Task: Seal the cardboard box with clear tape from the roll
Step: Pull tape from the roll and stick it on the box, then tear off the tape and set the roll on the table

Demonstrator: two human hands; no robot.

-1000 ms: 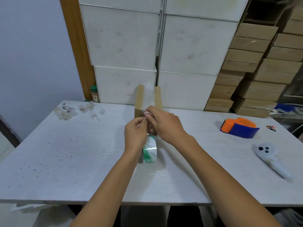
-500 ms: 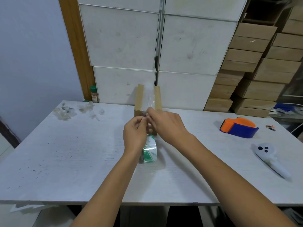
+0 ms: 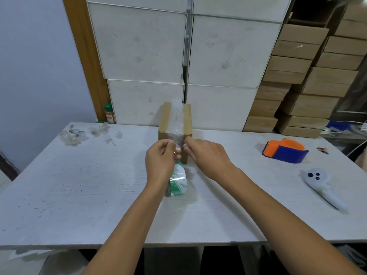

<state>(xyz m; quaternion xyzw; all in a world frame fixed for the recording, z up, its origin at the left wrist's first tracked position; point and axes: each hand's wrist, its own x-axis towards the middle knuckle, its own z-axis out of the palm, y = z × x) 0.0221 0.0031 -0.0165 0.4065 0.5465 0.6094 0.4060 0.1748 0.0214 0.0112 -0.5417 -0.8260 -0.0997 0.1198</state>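
Together, our left hand (image 3: 160, 161) and right hand (image 3: 206, 155) pinched the clear tape (image 3: 177, 124) between them, right at the near top edge of the cardboard box (image 3: 166, 124). That tape ran along the top of the box. Our tape roll (image 3: 178, 181) hung just under our left hand, above the table (image 3: 79, 185).

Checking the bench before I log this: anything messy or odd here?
Yes: crumpled clear scraps litter the table's far left corner. The tape strip on the cardboard box looks wrinkled, not smooth. Nothing looks spilled or broken.
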